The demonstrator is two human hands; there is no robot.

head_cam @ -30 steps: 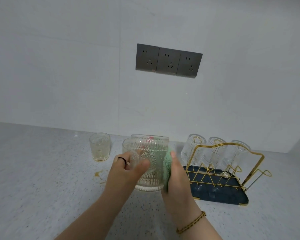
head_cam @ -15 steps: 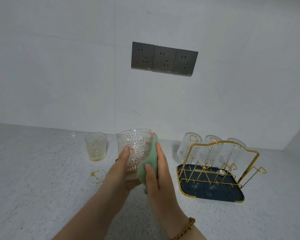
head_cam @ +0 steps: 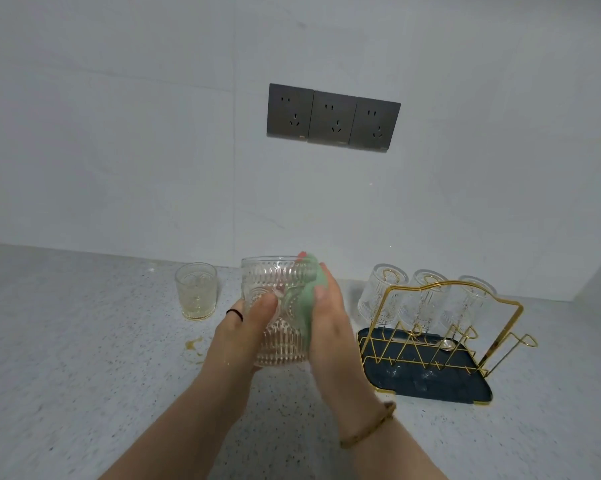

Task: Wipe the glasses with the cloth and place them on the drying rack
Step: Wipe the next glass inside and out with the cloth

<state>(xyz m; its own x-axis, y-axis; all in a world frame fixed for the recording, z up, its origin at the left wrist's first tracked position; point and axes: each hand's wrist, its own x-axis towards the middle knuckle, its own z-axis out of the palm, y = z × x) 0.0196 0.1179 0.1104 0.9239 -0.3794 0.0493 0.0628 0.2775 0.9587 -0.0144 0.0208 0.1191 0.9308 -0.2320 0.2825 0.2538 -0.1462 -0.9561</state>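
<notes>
Your left grip (head_cam: 243, 327) wears a thin black ring (head_cam: 235, 315) low on one finger; which finger is hard to tell from here. Round your right wrist (head_cam: 354, 407), just below your right grip (head_cam: 330, 323), runs a slim braided bracelet (head_cam: 368, 429), golden brown and cord-like, with a small thicker knot at its upper end. Both your forearms (head_cam: 188, 410) are bare right down to the lower edge of the view

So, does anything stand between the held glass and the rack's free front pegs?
Nothing visible does. The glass is left of the drying rack; only the right hand with the cloth lies between. Three upturned glasses fill the back row.
</notes>
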